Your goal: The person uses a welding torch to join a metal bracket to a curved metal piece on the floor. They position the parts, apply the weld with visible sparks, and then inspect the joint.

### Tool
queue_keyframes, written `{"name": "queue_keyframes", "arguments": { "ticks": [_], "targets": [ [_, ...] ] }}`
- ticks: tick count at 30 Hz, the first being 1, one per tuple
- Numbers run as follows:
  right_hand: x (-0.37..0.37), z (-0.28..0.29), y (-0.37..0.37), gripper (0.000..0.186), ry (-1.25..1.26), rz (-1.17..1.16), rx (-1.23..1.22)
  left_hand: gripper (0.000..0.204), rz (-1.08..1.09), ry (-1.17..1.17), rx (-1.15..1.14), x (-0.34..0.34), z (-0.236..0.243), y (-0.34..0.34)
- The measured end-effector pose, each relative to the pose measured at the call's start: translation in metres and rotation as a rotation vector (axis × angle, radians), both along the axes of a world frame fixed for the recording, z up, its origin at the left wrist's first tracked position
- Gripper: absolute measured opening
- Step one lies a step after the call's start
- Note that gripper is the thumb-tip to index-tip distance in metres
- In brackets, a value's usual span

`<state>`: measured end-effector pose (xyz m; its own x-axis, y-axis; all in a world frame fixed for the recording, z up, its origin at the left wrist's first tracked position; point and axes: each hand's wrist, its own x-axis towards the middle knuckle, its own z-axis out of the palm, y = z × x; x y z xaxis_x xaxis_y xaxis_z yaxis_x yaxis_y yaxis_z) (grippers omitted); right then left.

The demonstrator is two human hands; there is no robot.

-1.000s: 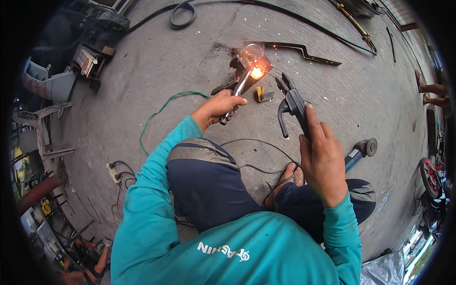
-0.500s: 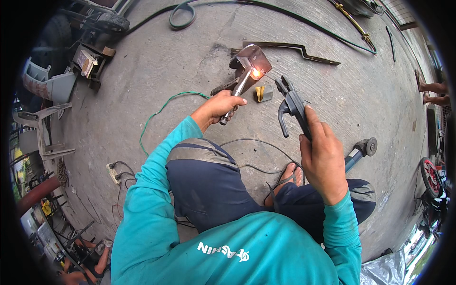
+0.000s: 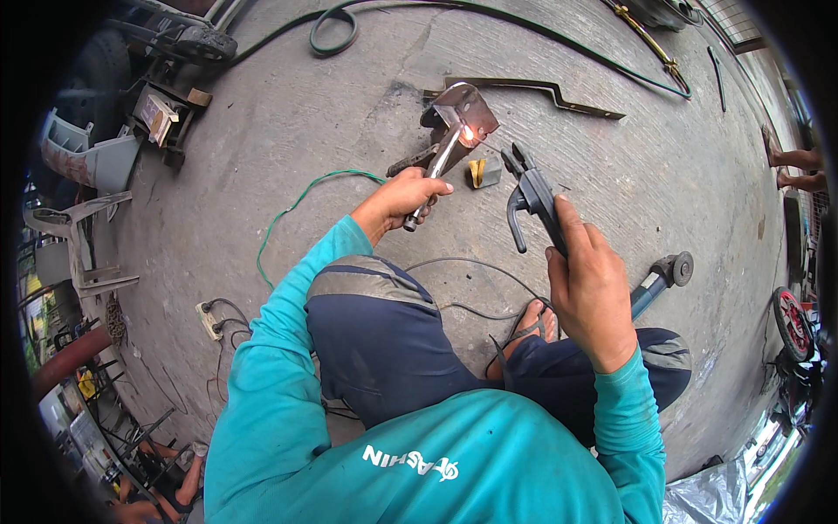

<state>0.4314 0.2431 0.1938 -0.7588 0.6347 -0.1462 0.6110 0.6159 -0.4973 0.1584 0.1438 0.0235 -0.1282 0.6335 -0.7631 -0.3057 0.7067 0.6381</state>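
Note:
My left hand point(image 3: 401, 199) is closed around a shiny metal tube point(image 3: 443, 155), whose far end rests against a brown, bent metal bracket point(image 3: 477, 110) on the concrete. In my right hand point(image 3: 594, 297) is a black welding electrode holder point(image 3: 539, 203), its jaws toward the bracket. A thin electrode point(image 3: 491, 147) runs from the jaws to the bracket's near edge, where a bright orange-white glow shows. Just below the glow lies a small grey and yellow block point(image 3: 484, 173). The bracket's underside is hidden.
A bent flat steel bar point(image 3: 559, 96) lies behind the bracket. An angle grinder point(image 3: 661, 281) sits at the right beside my knee. A green wire point(image 3: 292, 205) and a power outlet box point(image 3: 209, 320) are on the left. A thick dark hose point(image 3: 489, 13) crosses the far floor.
My right hand and the electrode holder have shifted slightly left, closer to the bracket. My left hand and the tube stay almost still; the glow persists.

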Motion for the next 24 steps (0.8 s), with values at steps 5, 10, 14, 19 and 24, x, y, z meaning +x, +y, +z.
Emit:
{"name": "queue_keyframes", "arguments": {
  "ticks": [5, 10, 14, 19, 24],
  "targets": [
    [0.0, -0.002, 0.0, 0.059, -0.009, 0.005, 0.001, 0.023, 0.023, -0.006, 0.007, 0.001, 0.001, -0.001],
    [0.0, -0.005, 0.001, 0.059, -0.013, 0.005, -0.006, 0.024, 0.069, 0.006, 0.023, 0.004, 0.004, 0.001],
    [-0.001, -0.008, 0.001, 0.059, -0.013, 0.02, 0.008, 0.025, 0.065, -0.004, 0.035, 0.001, -0.002, -0.002],
    [0.001, -0.009, 0.003, 0.059, 0.167, 0.052, -0.03, 0.026, 0.023, -0.002, -0.012, 0.001, 0.013, -0.001],
    [0.001, -0.01, 0.002, 0.059, 0.045, 0.028, -0.019, 0.025, 0.078, 0.036, 0.04, 0.006, 0.007, -0.001]
  ]
}}
